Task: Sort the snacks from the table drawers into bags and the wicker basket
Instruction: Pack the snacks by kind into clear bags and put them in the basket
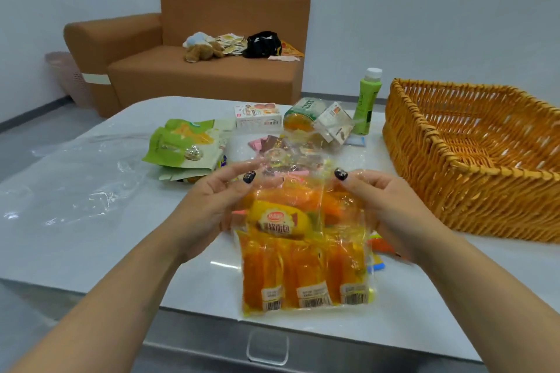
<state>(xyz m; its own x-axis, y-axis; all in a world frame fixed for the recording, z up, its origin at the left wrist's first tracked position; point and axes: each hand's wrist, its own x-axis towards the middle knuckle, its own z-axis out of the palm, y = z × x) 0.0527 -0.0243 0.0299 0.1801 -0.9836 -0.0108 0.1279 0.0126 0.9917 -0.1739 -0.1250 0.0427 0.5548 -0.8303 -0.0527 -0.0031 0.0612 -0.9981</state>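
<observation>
A clear plastic bag (306,275) filled with orange and yellow snack packets hangs over the table's near edge. My left hand (209,206) pinches its top left corner and my right hand (385,209) pinches its top right corner. The wicker basket (472,160) stands at the right and looks empty. Green snack pouches (181,142) lie at mid left. A second clear bag (285,154) with small sweets lies behind the held one. A white snack box (257,115) and a round wrapped pack (306,115) sit further back.
A green bottle with a white cap (366,100) stands beside the basket. An empty clear bag (75,179) lies flat at the left. A drawer handle (268,345) shows under the table edge. A brown sofa (194,48) with toys stands behind.
</observation>
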